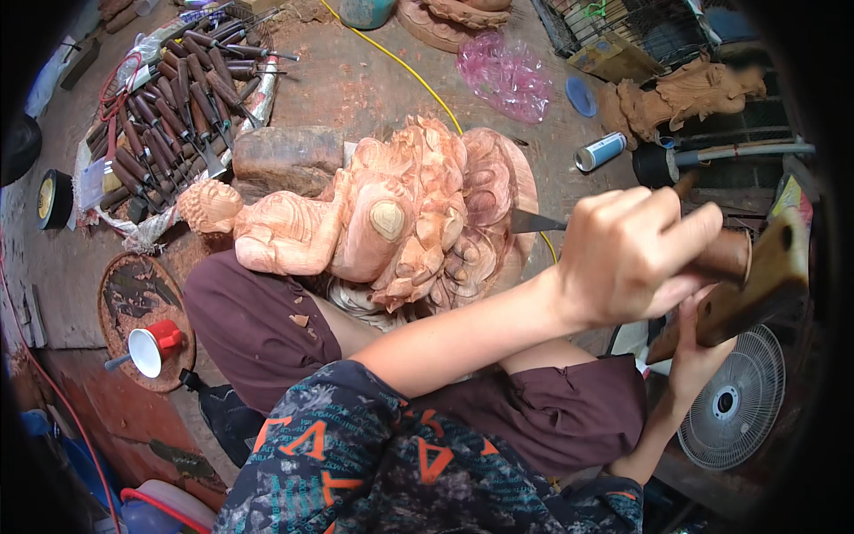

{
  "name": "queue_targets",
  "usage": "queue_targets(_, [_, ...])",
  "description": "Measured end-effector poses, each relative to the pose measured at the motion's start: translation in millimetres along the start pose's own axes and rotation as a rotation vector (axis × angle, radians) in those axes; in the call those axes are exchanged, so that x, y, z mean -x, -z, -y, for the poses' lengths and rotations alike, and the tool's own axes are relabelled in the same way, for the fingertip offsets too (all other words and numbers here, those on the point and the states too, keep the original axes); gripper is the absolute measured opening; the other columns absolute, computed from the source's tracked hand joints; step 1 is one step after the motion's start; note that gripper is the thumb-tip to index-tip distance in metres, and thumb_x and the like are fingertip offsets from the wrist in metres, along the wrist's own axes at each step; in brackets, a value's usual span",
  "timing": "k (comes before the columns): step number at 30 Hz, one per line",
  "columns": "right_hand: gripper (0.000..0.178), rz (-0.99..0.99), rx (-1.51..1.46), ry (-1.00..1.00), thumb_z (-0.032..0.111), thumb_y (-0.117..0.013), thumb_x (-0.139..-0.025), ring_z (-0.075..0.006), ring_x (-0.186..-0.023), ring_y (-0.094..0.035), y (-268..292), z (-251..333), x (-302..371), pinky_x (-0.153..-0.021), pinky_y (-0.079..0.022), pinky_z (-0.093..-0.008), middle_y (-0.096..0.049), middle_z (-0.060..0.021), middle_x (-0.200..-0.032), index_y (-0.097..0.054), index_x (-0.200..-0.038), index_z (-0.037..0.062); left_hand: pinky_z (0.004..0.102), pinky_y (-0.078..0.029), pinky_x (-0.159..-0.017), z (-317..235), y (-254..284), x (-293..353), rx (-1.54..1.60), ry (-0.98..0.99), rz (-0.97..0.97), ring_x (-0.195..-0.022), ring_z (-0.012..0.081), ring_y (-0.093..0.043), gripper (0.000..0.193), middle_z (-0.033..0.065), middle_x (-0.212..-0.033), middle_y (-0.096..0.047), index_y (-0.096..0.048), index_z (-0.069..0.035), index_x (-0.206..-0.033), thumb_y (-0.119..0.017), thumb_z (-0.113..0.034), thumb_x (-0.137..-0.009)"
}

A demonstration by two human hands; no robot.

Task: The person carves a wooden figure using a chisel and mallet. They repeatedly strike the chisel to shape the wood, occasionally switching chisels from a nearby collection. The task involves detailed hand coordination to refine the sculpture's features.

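Across my lap and the wooden work surface lies a carved wooden statue (pixel 387 214), its curly head toward the left and a petalled base toward the right. My left hand (pixel 627 254) is closed around a chisel (pixel 536 222), whose dark flat blade points left at the petalled base; whether it touches the wood I cannot tell. The chisel's brown handle end sticks out to the right of the fist. Just beyond it, my right hand (pixel 698 351) grips a thick wooden mallet (pixel 756 285) near that handle end. Part of the mallet is hidden behind my hands.
Many wooden-handled chisels (pixel 182 107) lie heaped at the upper left. A wood block (pixel 289 160) sits beside the statue. A red cup (pixel 158 347) stands on a round board. A can (pixel 600 151), pink plastic (pixel 507 78), another carving (pixel 685 98) and a fan (pixel 734 400) are around.
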State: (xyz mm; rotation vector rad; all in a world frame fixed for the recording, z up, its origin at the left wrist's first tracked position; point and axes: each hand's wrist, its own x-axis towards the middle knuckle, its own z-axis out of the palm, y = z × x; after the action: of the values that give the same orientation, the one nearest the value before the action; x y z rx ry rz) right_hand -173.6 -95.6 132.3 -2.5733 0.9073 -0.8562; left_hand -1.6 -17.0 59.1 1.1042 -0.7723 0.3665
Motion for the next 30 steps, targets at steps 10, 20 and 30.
queue_targets(10, [0.057, -0.054, -0.366, -0.006, -0.001, -0.058, -0.086, -0.0109, -0.071, -0.049, 1, 21, -32, -0.069, -0.042, -0.0251, -0.051, -0.0034, -0.082, -0.034, -0.137, -0.0029, 0.0338, -0.051, -0.056, 14, -1, -7, 0.181, 0.206, 0.008, -0.066, 0.0275, -0.067, 0.033, 0.0106, -0.077, -0.066, -0.065, -0.007, -0.094, -0.079, -0.018, -0.067])
queue_targets(20, [0.040, -0.042, -0.365, -0.055, 0.001, -0.065, -0.085, -0.0061, -0.073, -0.050, 6, 5, -33, -0.067, -0.042, -0.0207, -0.051, 0.0011, -0.083, -0.052, -0.123, 0.0005, 0.0352, -0.052, -0.059, 19, -4, -7, 0.134, 0.276, -0.003, -0.071, 0.0288, -0.068, 0.036, 0.0119, -0.080, -0.068, -0.064, -0.007, -0.099, -0.079, -0.020, -0.069])
queue_targets(30, [0.042, 0.163, -0.148, -0.188, 0.001, -0.069, -0.081, -0.0087, -0.082, -0.052, -8, -11, -8, -0.076, -0.044, -0.0255, -0.055, -0.0005, -0.091, -0.053, -0.120, -0.0007, 0.0381, -0.050, -0.061, -16, 1, 19, -0.071, 0.174, 0.237, -0.072, 0.0277, -0.062, 0.055, 0.0095, -0.080, -0.058, -0.057, -0.010, -0.120, -0.074, -0.022, -0.070])
